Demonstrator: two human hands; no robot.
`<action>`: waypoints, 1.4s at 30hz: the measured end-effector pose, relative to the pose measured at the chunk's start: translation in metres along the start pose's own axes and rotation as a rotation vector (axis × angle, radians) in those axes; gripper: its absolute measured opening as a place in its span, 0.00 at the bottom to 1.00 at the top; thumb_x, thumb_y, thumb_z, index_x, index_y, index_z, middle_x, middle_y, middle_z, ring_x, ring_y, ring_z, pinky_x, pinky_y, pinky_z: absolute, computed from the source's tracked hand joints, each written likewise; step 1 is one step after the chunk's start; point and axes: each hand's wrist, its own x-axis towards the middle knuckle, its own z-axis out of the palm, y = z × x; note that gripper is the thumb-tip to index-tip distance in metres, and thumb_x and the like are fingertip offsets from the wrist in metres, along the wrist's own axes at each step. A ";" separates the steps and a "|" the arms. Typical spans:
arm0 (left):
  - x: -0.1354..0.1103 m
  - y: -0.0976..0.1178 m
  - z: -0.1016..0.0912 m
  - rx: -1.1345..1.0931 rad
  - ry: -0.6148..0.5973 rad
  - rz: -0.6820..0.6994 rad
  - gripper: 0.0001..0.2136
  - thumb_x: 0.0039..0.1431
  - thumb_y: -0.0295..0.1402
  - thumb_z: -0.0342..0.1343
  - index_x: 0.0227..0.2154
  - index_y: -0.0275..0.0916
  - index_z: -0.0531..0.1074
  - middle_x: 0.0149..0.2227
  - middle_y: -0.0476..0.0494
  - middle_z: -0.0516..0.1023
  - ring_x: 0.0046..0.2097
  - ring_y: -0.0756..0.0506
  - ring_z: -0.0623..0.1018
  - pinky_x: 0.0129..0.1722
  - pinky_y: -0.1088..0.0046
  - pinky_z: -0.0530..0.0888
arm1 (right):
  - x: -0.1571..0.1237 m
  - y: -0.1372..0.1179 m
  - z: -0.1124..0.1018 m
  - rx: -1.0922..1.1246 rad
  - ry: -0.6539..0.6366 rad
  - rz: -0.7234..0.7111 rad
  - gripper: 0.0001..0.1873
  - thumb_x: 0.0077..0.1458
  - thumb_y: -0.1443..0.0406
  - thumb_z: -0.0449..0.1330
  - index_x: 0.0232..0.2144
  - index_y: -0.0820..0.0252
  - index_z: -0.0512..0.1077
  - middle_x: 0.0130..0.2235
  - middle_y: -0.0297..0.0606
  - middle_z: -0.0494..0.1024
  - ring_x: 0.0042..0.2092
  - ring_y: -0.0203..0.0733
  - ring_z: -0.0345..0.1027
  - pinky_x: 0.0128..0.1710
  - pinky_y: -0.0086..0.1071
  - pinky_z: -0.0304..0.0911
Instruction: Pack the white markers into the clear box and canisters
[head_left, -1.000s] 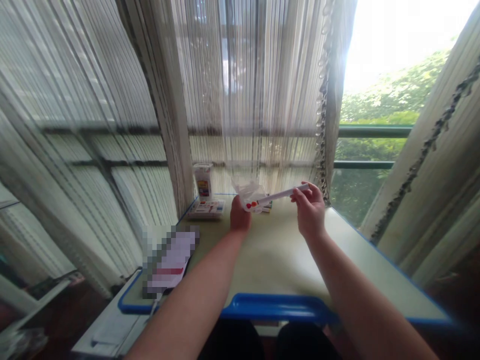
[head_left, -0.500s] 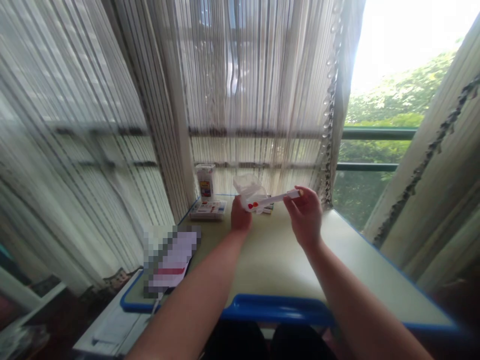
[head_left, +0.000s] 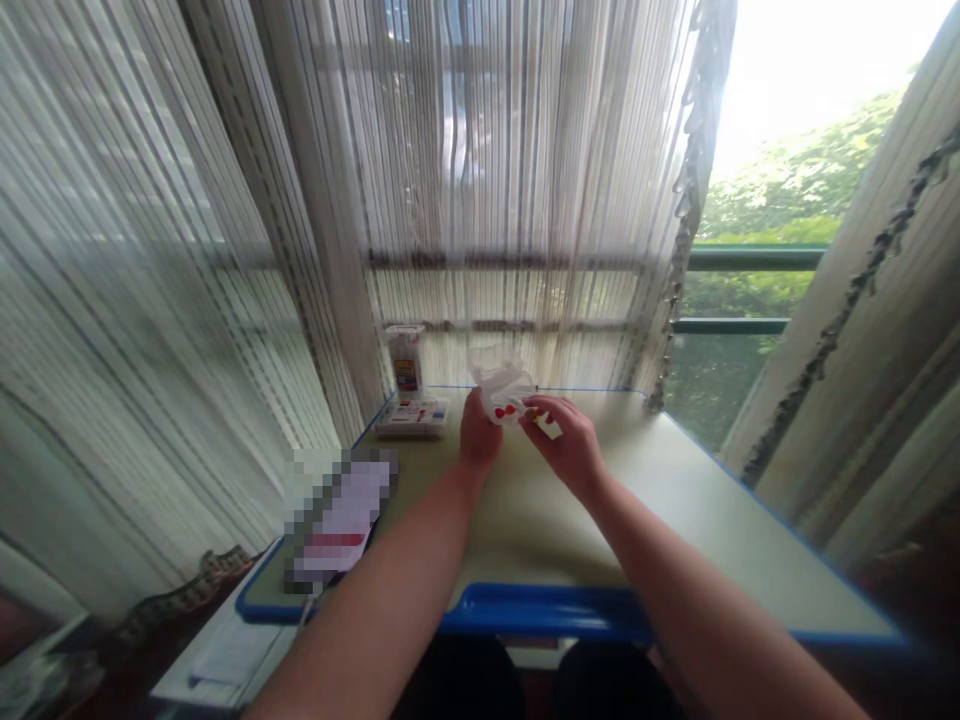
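My left hand (head_left: pixel 478 440) is closed around a crumpled clear plastic bag (head_left: pixel 496 372), held up over the far part of the table. Red and orange round ends of marker pens (head_left: pixel 505 411) show inside the bag. At the bag's right side, my right hand (head_left: pixel 571 438) pinches the end of a white marker pen (head_left: pixel 532 413). Most of that pen is hidden by the bag and my fingers, so how deep it sits I cannot tell. Just behind my right fingers, a small pale piece (head_left: pixel 553 430) shows on the table.
A flat clear case (head_left: pixel 412 418) and an upright clear container (head_left: pixel 406 362) stand at the table's back left. A blurred-out flat device (head_left: pixel 345 520) with a cable lies at the left edge. The table (head_left: pixel 690 530) has a blue front trough (head_left: pixel 555 608). Curtains (head_left: pixel 495 180) hang behind.
My right hand has moved left to the bag, carrying the marker pen lengthwise toward it. The pen's long white barrel no longer shows between my hands. My left hand stays on the bag.
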 end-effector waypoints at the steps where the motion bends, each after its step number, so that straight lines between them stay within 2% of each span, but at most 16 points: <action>1: 0.000 0.000 0.000 0.016 -0.003 0.017 0.14 0.47 0.27 0.57 0.40 0.40 0.67 0.41 0.42 0.74 0.46 0.42 0.74 0.45 0.64 0.71 | 0.000 0.001 0.000 -0.010 -0.005 0.005 0.09 0.53 0.63 0.58 0.39 0.54 0.73 0.38 0.38 0.78 0.38 0.40 0.70 0.39 0.37 0.68; 6: -0.002 0.001 0.000 0.063 -0.030 0.073 0.13 0.50 0.28 0.56 0.40 0.39 0.66 0.41 0.42 0.74 0.45 0.42 0.74 0.44 0.65 0.72 | -0.001 0.004 0.001 -0.046 -0.012 0.023 0.10 0.54 0.62 0.58 0.40 0.54 0.73 0.36 0.39 0.78 0.39 0.42 0.70 0.39 0.38 0.68; 10: -0.003 0.002 0.001 0.072 -0.050 0.084 0.12 0.51 0.30 0.56 0.41 0.40 0.66 0.42 0.42 0.74 0.45 0.42 0.74 0.45 0.65 0.72 | -0.001 0.005 0.001 -0.042 -0.010 0.046 0.11 0.55 0.60 0.57 0.40 0.54 0.73 0.39 0.40 0.77 0.40 0.42 0.70 0.38 0.37 0.67; 15: -0.003 0.004 0.001 0.036 -0.086 0.120 0.14 0.52 0.33 0.56 0.42 0.40 0.66 0.43 0.42 0.74 0.46 0.42 0.74 0.46 0.65 0.71 | -0.001 0.007 0.001 -0.068 -0.007 0.087 0.08 0.53 0.60 0.60 0.34 0.56 0.73 0.36 0.38 0.75 0.38 0.40 0.68 0.37 0.35 0.66; 20: -0.005 0.004 0.001 0.045 -0.068 0.107 0.14 0.51 0.33 0.57 0.41 0.40 0.66 0.41 0.42 0.74 0.44 0.42 0.74 0.44 0.66 0.71 | -0.001 0.011 0.002 -0.136 0.001 0.090 0.08 0.51 0.59 0.61 0.32 0.55 0.73 0.34 0.38 0.73 0.39 0.41 0.66 0.40 0.36 0.65; 30: -0.005 0.002 0.004 0.024 -0.022 0.141 0.14 0.50 0.31 0.58 0.40 0.40 0.67 0.40 0.42 0.74 0.43 0.43 0.75 0.43 0.64 0.72 | -0.003 0.014 0.001 -0.218 -0.009 -0.005 0.11 0.51 0.59 0.60 0.38 0.54 0.75 0.35 0.39 0.69 0.40 0.43 0.64 0.44 0.40 0.64; 34: -0.004 0.004 0.004 -0.029 -0.014 0.143 0.15 0.49 0.31 0.58 0.42 0.42 0.67 0.41 0.43 0.75 0.44 0.43 0.75 0.43 0.64 0.72 | -0.005 0.014 -0.001 -0.287 -0.010 0.009 0.14 0.50 0.59 0.60 0.40 0.54 0.75 0.38 0.40 0.65 0.42 0.44 0.62 0.47 0.43 0.61; 42: -0.005 0.006 0.003 0.025 -0.028 0.131 0.13 0.49 0.30 0.57 0.39 0.39 0.66 0.40 0.42 0.74 0.43 0.42 0.74 0.42 0.65 0.72 | -0.007 0.013 0.002 -0.240 -0.025 0.011 0.14 0.50 0.61 0.59 0.41 0.55 0.74 0.39 0.41 0.65 0.43 0.45 0.61 0.45 0.42 0.63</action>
